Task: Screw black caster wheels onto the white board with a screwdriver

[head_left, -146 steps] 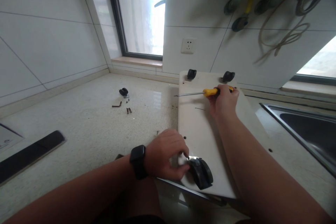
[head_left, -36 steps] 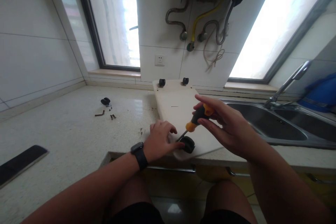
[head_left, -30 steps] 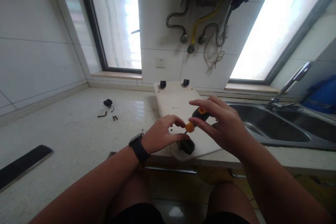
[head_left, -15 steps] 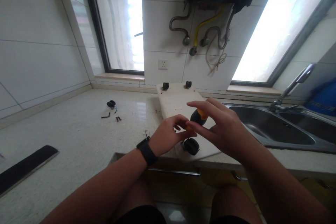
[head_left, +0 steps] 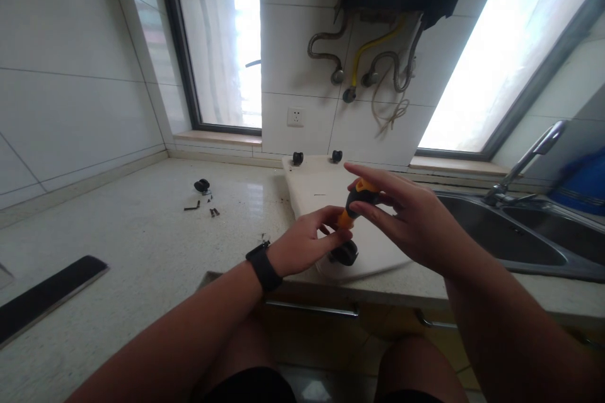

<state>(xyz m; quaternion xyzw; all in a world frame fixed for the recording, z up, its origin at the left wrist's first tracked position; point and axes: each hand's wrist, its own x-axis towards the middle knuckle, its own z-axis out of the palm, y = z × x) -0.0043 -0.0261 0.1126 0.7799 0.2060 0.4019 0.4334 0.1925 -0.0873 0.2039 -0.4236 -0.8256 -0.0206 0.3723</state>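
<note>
An orange and black screwdriver point(head_left: 358, 200) stands tilted over the near end of a white board point(head_left: 373, 252). The fingers of my right hand point(head_left: 401, 211) are wrapped round the upper part of its handle. My left hand point(head_left: 309, 239), with a black watch on the wrist, pinches the orange lower end; the tip is hidden behind these fingers. Just below them, a black caster wheel point(head_left: 347, 253) sits on the board's near corner. Two more casters, a left one point(head_left: 297, 158) and a right one point(head_left: 337, 156), stand at the far end.
On the counter point(head_left: 155, 233) to the left lie a loose caster point(head_left: 201, 186), a hex key point(head_left: 191, 206) and several screws point(head_left: 215, 212). A long black strip point(head_left: 51, 296) lies at far left. The steel sink point(head_left: 510, 233) and faucet point(head_left: 529, 151) are on the right.
My right hand and the screwdriver handle have shifted slightly, and more of the orange lower end shows. My left hand stays at the near caster. The camera view has tilted a little.
</note>
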